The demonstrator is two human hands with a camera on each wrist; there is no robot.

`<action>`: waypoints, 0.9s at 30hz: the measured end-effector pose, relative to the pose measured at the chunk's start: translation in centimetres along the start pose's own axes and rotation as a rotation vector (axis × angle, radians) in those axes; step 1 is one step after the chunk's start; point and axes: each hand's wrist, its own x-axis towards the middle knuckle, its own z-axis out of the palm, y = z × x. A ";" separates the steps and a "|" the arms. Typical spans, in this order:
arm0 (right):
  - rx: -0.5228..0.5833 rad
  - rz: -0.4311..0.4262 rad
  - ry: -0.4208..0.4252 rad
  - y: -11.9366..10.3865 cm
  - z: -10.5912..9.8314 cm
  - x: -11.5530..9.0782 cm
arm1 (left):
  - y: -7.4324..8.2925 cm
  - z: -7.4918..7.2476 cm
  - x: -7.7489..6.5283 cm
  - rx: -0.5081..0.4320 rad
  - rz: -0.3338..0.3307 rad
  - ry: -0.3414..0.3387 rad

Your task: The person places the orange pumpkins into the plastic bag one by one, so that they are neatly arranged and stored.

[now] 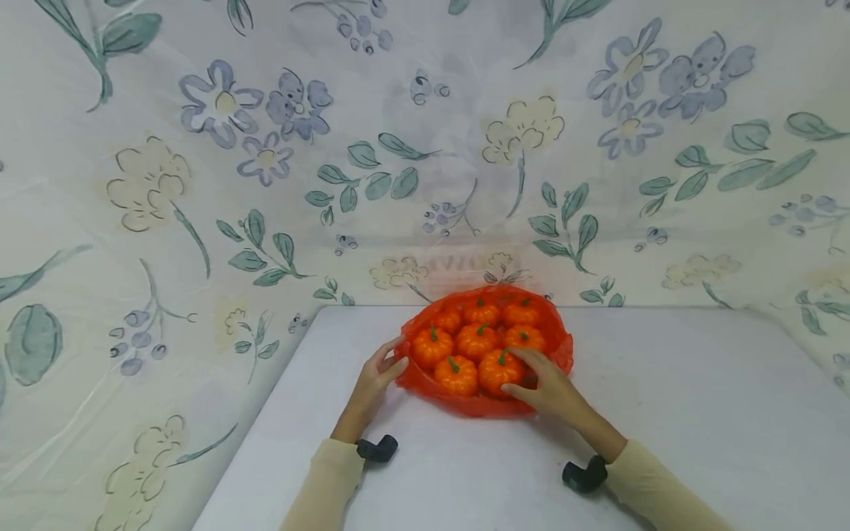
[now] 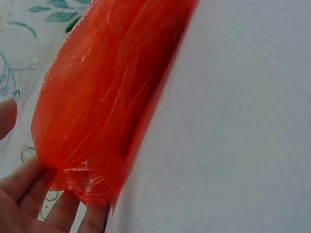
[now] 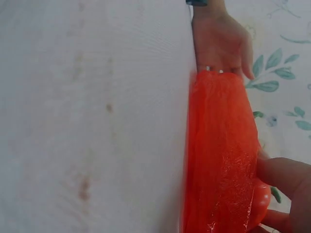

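Note:
A red plastic bag (image 1: 471,405) sits on the white table with its mouth spread wide, holding several small orange pumpkins (image 1: 433,346) with green stems. At its left side, my left hand (image 1: 374,380) touches the bag with extended fingers. The left wrist view shows the thumb standing apart from the crinkled red plastic (image 2: 92,111). My right hand (image 1: 550,385) reaches over the bag's right front rim and grips the front right pumpkin (image 1: 498,372), thumb in front and fingers behind. In the right wrist view, the bag's wall hides most of that pumpkin (image 3: 260,204).
The white table (image 1: 671,413) extends on both sides of the bag and toward me. Behind it rises a floral-patterned cloth (image 1: 398,110), which also runs down the left side. Each wrist wears a dark device (image 1: 584,476).

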 end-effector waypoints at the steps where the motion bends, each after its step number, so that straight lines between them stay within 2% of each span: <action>1: -0.007 -0.002 -0.005 0.0 0.0 0.1 | 0.0 -0.1 0.0 0.003 0.002 0.003; 18: -0.095 -0.047 -0.015 0.0 0.1 0.1 | -0.2 0.0 0.1 0.005 -0.009 0.002; 27: -0.106 0.005 -0.012 -0.1 0.2 0.0 | -0.2 0.0 0.1 0.004 -0.010 -0.002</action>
